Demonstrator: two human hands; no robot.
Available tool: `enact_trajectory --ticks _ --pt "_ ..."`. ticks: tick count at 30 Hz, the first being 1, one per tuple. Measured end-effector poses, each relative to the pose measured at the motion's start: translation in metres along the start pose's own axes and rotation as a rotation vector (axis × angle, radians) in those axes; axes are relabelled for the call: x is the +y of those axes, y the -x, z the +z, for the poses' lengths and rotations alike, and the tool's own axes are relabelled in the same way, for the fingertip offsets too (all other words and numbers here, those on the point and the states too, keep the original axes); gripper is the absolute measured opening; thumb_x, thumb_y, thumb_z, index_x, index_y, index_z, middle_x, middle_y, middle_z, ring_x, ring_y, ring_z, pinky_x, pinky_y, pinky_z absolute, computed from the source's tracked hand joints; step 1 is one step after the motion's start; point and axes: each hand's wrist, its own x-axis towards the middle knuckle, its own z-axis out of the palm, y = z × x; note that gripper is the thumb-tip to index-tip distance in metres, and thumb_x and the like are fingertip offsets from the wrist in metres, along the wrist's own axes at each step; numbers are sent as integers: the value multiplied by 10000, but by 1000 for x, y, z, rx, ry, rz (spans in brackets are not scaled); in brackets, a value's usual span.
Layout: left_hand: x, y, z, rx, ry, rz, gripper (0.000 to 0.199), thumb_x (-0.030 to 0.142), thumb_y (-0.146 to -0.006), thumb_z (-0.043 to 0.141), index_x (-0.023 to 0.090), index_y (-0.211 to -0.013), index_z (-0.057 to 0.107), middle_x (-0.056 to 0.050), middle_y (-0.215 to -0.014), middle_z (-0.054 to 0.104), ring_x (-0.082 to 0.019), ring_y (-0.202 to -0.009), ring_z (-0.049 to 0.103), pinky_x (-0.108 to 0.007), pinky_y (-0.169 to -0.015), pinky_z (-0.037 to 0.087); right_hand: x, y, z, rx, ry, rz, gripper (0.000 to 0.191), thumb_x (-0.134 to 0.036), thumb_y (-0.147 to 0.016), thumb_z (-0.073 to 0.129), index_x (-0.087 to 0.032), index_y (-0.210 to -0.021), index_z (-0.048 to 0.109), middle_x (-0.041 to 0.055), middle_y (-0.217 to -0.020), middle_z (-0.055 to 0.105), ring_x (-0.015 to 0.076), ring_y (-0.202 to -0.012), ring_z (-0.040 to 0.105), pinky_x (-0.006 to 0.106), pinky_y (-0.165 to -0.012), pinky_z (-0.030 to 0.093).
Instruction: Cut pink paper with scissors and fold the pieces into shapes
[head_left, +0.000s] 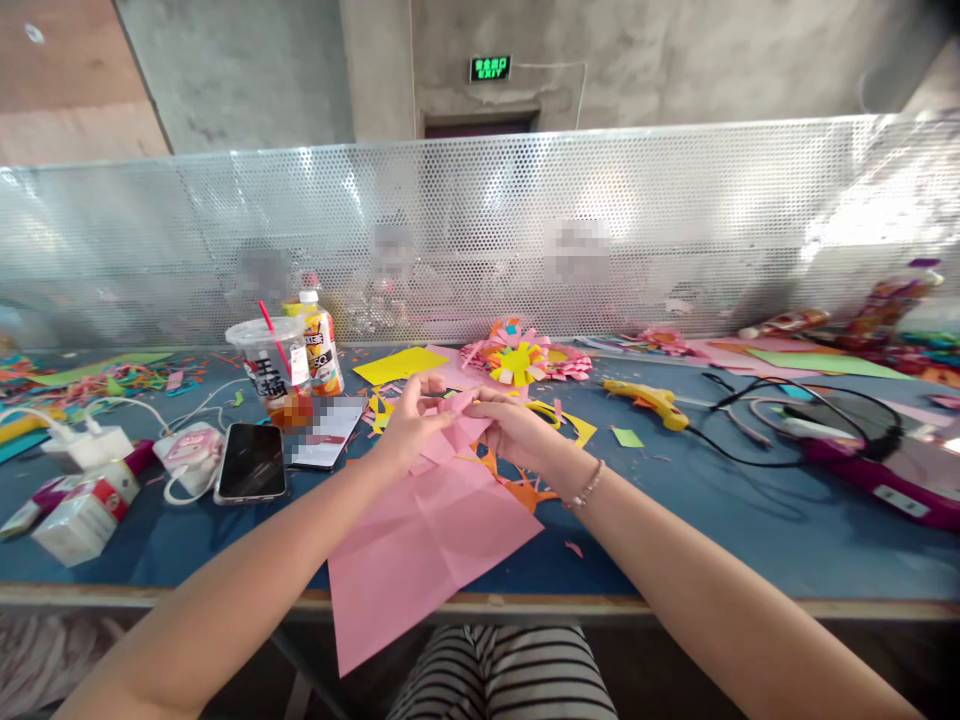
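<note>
Centre of the frame: one folded pink piece [466, 428], pinched between the fingertips of our left hand [411, 432] and our right hand [525, 432]. Lower centre: one large pink sheet [431, 545], creased but mostly opened out, its near corner past the edge of the counter [600, 565]. Whether piece and sheet were joined, we could not tell. Done, by our count: creases in the sheet, folds in the piece. Not done: the sheet's broad lower part, which we judged unfolded and uncut. Upper centre: fringed paper flowers [517, 362], apparently complete. Right of centre: one yellow-handled tool [649, 402], lying unheld.
</note>
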Motion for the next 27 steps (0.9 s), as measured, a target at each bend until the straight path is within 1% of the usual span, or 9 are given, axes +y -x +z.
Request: enact_trajectory --ticks 3,7,10,12,15,17,19,22,27 --pt "0 -2 -1 -2 138 -84 301 134 -595 641 192 -860 510 -19 -947 496 -123 -846 499 -277 -786 396 -1 0 -1 -7 0 24 108 -97 -674 541 -159 -752 583 -16 -688 544 50 -580 507 158 -538 438" --pt "4 -4 -1 -61 375 -177 167 104 -600 617 162 -733 536 7 -795 509 -74 -696 494 -212 -651 386 -5 2 -2 12 -34 35 203 -42 -671 440 -147 -777 578 6 -711 556 62 -622 538 187 -638 474" --pt "6 -5 -2 -90 472 -223 140 106 -604 615 164 -716 555 13 -759 520 -61 -632 484 -200 -582 369 -7 3 -2 -33 -5 7 201 -20 -642 481 -156 -765 564 2 -732 565 68 -663 559 201 -704 471" --pt "6 -5 -2 -92 478 -236 141 104 -606 614 168 -724 570 10 -764 533 -61 -635 490 -196 -575 367 -6 3 -1 -69 41 -23 152 -61 -642 542 -157 -759 563 1 -748 571 74 -673 562 211 -711 467" --pt "4 -4 -2 -79 369 -202 118 125 -621 610 174 -726 587 8 -765 555 -69 -667 507 -203 -613 385 -3 1 2 -45 147 -87 66 -133 -640 575 -154 -699 553 -15 -665 551 65 -582 527 208 -617 452" --pt "4 -4 -1 -46 208 -135 104 156 -629 616 177 -730 604 -1 -772 580 -90 -717 532 -225 -672 404 0 0 3 19 249 -149 38 -139 -631 562 -151 -626 527 -41 -571 501 46 -494 464 185 -516 403" --pt "6 -3 -1 -13 15 -58 108 199 -633 625 176 -739 627 -21 -794 611 -121 -775 557 -259 -733 417 1 -1 3 63 364 -207 66 -139 -632 546 -148 -581 504 -59 -518 454 33 -446 406 172 -458 350" --pt "11 -1 -1 5 -195 31 155 260 -635 631 169 -758 656 -56 -829 646 -162 -812 584 -300 -770 434 1 -1 2 92 527 -268 60 -160 -654 520 -145 -596 520 -57 -530 454 39 -459 407 179 -467 346" --pt "13 0 -1 19 -247 31 204 303 -633 634 161 -775 667 -68 -813 667 -178 -780 606 -311 -747 460 1 -2 -2 143 798 -375 95 -149 -655 475 -144 -585 539 -43 -537 464 63 -495 431 197 -496 364"
